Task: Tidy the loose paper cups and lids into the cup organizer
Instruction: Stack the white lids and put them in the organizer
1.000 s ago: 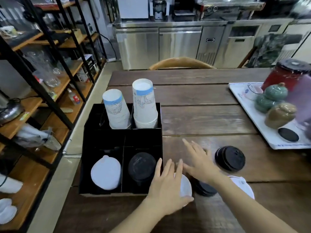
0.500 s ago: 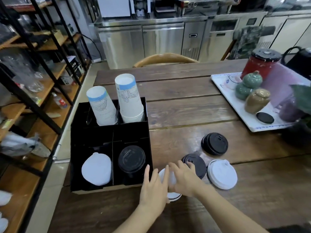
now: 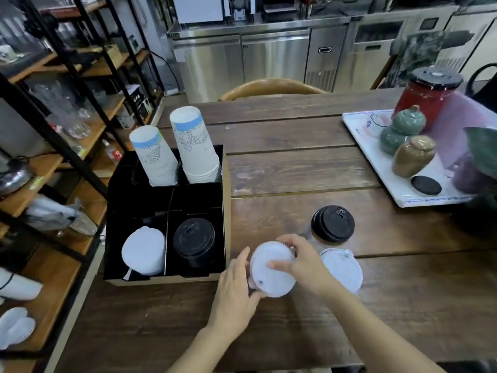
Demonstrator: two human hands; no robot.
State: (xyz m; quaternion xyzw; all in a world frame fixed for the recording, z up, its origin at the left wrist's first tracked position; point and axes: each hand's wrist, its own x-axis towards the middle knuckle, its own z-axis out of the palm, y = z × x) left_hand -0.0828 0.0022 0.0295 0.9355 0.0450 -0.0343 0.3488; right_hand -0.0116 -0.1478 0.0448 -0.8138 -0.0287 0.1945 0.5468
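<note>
A black cup organizer (image 3: 166, 203) stands at the table's left edge. Its two far slots hold upside-down stacks of white paper cups (image 3: 196, 145). The near left slot holds white lids (image 3: 144, 251), the near right slot black lids (image 3: 193, 239). Both hands grip one white lid (image 3: 269, 273) just right of the organizer: my left hand (image 3: 234, 294) on its left and bottom rim, my right hand (image 3: 304, 262) over its right side. Another white lid (image 3: 343, 269) lies on the table behind my right hand. A black lid (image 3: 333, 223) lies farther back.
A white tray (image 3: 376, 162) at the right carries ceramic jars (image 3: 412, 154), a red canister (image 3: 427, 90) and a black coaster. Wooden shelves (image 3: 53, 162) with glassware run along the left. A chair back (image 3: 271, 87) stands at the table's far side.
Both hands have closed on the white lid and raised it, tilted toward me. The black lid that lay beside it is out of sight. The camera moved closer.
</note>
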